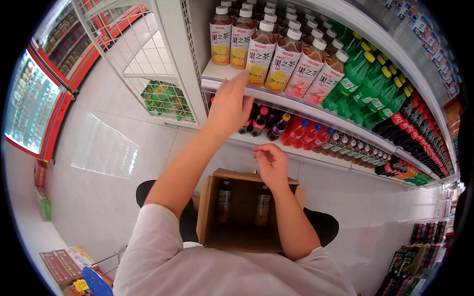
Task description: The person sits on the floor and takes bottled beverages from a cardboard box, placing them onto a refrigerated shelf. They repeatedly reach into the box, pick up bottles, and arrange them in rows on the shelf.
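My left hand (230, 107) is raised at the front edge of the upper shelf (221, 84), fingers extended, just below and left of a lemon tea bottle (260, 53). No object shows in it. My right hand (273, 162), its fingers loosely curled, hovers over the far rim of an open cardboard box (244, 242); whether it holds anything cannot be made out. Inside the box one tea bottle (224, 201) stands at the left and another tea bottle (263, 205) at the right. Pink-labelled tea bottles (301, 70) stand right of the lemon ones on the shelf.
Green soda bottles (351, 81) and cola bottles (418, 129) fill the shelf further right. Red drink bottles (296, 133) and others line the lower shelf. A white wire rack (166, 70) stands at the left, with red-framed coolers (61, 111) beyond it. Stacked drink packs (403, 261) are at the lower right.
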Demonstrator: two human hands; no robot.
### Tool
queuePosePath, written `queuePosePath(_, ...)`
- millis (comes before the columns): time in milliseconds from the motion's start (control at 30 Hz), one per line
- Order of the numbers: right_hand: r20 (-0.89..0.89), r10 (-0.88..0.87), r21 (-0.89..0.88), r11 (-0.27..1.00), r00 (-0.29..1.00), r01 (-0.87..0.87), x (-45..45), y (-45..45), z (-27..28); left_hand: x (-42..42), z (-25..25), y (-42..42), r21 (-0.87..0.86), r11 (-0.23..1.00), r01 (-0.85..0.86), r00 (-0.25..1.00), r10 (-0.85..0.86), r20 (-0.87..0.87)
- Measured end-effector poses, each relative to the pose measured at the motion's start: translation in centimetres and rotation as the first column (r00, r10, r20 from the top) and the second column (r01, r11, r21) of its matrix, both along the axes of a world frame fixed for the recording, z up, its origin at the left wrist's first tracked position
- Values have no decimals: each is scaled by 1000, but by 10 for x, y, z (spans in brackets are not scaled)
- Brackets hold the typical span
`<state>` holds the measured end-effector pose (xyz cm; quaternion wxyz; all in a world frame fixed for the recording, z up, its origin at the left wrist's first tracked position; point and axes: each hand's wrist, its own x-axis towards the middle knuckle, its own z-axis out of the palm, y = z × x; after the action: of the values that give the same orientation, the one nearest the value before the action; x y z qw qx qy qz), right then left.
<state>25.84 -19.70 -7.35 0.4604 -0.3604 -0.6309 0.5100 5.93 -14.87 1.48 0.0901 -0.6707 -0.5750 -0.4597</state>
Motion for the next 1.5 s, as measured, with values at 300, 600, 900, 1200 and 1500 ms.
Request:
queuePosePath(300,334,231,506,774,914,-381,22,-45,31,18,-53,-137,-715,643,274,955,-268,125)
queuePosePath(600,657,677,-737,483,-332,-473,-19,-59,-12,14,-48,-126,-785,551,284,935,-340,100)
queuePosePath(900,674,693,-737,650,-255,-183,7,-16,-101,37,-58,-117,-766,594,245,951,-301,70)
queuePosePath(1200,857,502,-514,847,116,135,11,1,-241,11,-59,-127,-795,564,225,964,-250,95)
queuePosePath(1500,902,367,-429,821,228,378,34,-37,-333,9,-67,-136,-783,580,224,970,-212,121)
